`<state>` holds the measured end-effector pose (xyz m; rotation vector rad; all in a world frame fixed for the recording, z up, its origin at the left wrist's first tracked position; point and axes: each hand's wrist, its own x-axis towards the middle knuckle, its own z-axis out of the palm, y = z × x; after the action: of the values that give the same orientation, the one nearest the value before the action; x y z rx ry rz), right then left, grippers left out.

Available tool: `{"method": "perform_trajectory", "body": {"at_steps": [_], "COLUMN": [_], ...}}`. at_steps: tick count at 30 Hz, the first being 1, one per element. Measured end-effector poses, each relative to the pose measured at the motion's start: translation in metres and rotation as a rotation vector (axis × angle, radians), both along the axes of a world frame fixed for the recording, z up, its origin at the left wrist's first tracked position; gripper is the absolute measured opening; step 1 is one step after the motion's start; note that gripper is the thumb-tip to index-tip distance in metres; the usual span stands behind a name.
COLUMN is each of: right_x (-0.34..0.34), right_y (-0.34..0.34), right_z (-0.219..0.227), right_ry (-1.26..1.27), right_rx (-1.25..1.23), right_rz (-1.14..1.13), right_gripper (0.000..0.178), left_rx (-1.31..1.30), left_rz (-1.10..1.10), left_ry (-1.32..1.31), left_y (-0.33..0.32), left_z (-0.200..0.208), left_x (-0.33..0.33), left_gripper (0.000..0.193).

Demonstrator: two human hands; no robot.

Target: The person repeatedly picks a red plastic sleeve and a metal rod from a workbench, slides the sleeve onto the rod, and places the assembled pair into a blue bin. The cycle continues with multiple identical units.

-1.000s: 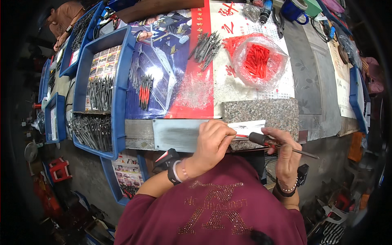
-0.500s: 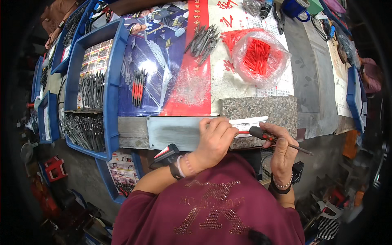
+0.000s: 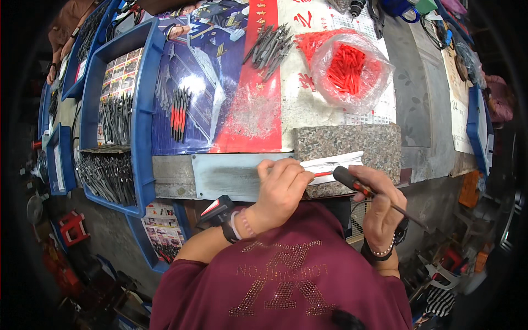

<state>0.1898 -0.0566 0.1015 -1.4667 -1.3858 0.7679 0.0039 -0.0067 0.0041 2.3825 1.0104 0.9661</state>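
Observation:
My left hand point(image 3: 283, 184) is closed, pinching a thin red stick point(image 3: 323, 174) whose end points right over a granite block point(image 3: 352, 137). My right hand point(image 3: 380, 203) is wrapped round a screwdriver point(image 3: 345, 176) with a black and red handle. Its handle end faces left, close to the red stick's tip; whether they touch I cannot tell. Its dark shaft sticks out past my right hand toward the lower right. A folded white strip point(image 3: 352, 158) with dark smudges lies on the block behind the stick. Under my left hand is a grey metal plate point(image 3: 220, 176).
A clear bag point(image 3: 379, 82) of red pieces lies behind the block. Dark slim pieces point(image 3: 269, 52) are heaped at its left. Several red-and-black pieces point(image 3: 179, 115) lie in a row. A blue bin point(image 3: 144, 110) with dark pieces stands at left. Other people are at the far sides.
Both hands still hold the same things. My left hand has shifted slightly left, and the screwdriver handle has dropped a little with its shaft tilted further down.

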Motion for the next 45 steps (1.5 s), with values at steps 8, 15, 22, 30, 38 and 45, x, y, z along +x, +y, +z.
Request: {"method": "perform_trajectory", "body": {"at_steps": [8,15,22,30,38,45], "right_x": [-0.008,-0.012,-0.036,-0.034,-0.014,-0.009], "right_y": [0.019,0.006,0.029,0.01,0.0,-0.012], "right_z": [-0.022,-0.012,-0.023,-0.018,-0.028,-0.012], "right_ry": [-0.322,-0.203,-0.324,-0.536,-0.039,-0.094], "right_rx": [-0.086,-0.225,-0.003,-0.047,-0.165,-0.095], "right_rz": [0.179,0.051,0.225,0.287,-0.056,-0.168], "right_gripper": [0.011,0.018,0.014,0.015,0.032,0.059], "left_rx": [-0.08,-0.162,-0.173,-0.152,-0.174,-0.17], "left_rz": [-0.007,0.058,0.068,0.042,0.04,0.038], "left_ry": [-0.021,-0.069,-0.061,-0.098,-0.089,-0.1], "left_y": [0.0,-0.003,-0.005,-0.004,-0.004,-0.004], "left_z": [0.002,0.0,-0.001,-0.001,-0.001,-0.005], "left_x": [0.002,-0.012,-0.012,-0.013,-0.014,-0.013], "left_gripper": [0.019,0.022,0.023,0.022,0.024,0.016]}}
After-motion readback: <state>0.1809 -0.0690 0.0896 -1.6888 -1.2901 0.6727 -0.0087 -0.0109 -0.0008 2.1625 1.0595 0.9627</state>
